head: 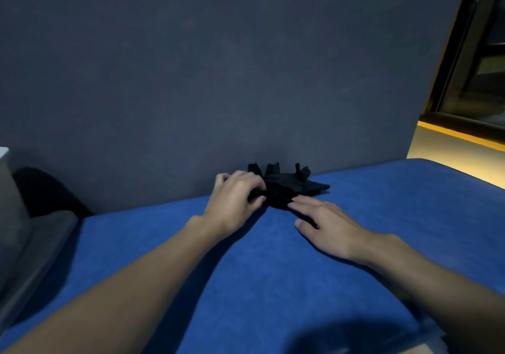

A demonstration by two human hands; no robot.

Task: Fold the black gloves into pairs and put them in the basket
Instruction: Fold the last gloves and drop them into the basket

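A heap of black gloves [289,185] lies on the blue surface [246,285] against the dark wall, with several glove fingers sticking up along its far edge. My left hand [235,200] pinches the left edge of the heap between thumb and curled fingers. To the right, my right hand [322,225] lies flat with straight fingers, its fingertips touching the near edge of the gloves. No basket is in view.
A dark grey wall [218,66] rises right behind the gloves. A grey upholstered piece [30,244] stands at the left edge of the blue surface. At the far right are a lit floor strip [459,148] and a dark window frame.
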